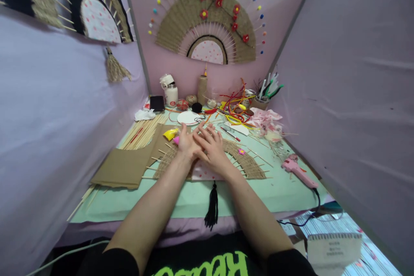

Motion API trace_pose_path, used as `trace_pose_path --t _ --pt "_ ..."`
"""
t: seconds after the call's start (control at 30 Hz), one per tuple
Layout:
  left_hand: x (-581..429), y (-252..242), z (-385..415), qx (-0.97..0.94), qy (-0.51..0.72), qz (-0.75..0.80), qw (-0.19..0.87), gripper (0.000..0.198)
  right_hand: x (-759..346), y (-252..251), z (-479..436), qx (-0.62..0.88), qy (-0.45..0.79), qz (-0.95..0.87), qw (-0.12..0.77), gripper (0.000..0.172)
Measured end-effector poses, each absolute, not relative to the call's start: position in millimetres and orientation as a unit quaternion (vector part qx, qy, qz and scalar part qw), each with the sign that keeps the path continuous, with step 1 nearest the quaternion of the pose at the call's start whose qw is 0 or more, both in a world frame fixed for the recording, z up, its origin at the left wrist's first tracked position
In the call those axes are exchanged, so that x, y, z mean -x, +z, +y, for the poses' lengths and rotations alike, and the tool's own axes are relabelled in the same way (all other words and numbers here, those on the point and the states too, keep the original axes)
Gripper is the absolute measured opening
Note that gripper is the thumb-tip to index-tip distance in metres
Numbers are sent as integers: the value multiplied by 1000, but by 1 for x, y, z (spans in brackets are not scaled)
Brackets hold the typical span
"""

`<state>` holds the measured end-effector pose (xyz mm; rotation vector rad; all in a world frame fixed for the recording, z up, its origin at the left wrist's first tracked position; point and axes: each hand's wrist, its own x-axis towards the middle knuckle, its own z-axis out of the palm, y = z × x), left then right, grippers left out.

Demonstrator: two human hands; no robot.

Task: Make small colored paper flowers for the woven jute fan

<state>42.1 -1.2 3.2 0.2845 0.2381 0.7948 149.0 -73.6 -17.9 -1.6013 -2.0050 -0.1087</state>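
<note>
My left hand [186, 143] is turned palm up over the middle of a woven half-round fan [249, 164], its fingers stretched out. Across that palm lies my right hand [211, 148], palm down with straight, slightly spread fingers. Whether anything small sits between the palms is hidden. Beneath the hands shows the fan's pink-dotted white centre [207, 173], and a black tassel [211, 207] hangs from its lower edge. A pink flower [241, 152] is on the fan's right part. Just left of my hands are a yellow packet [170, 134] and a pink lump [176, 139], partly covered.
Folded brown cardboard [121, 168] and thin wooden sticks [142, 133] lie left. A pink glue gun [299, 171] with a black cord rests at right. Yarn [239, 105], a bottle [171, 95] and a tool cup [259, 102] crowd the back. A finished fan [207, 21] hangs behind.
</note>
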Motion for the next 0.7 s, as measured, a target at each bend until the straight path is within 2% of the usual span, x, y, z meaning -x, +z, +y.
trace_pose_path --t 0.17,0.4,0.6,0.7 --pt "-46 -1 1 -130 402 156 893 71 -150 -20 -73 596 -28 -754 277 49" --pt "-52 -5 -3 -133 396 187 889 61 -158 -21 -71 593 0 -741 316 57" --pt "-45 -4 -1 -140 409 173 885 67 -159 -15 -76 574 -35 -752 322 35" --pt "-45 0 -4 -143 407 158 888 70 -157 -14 -77 580 -39 -753 308 36"
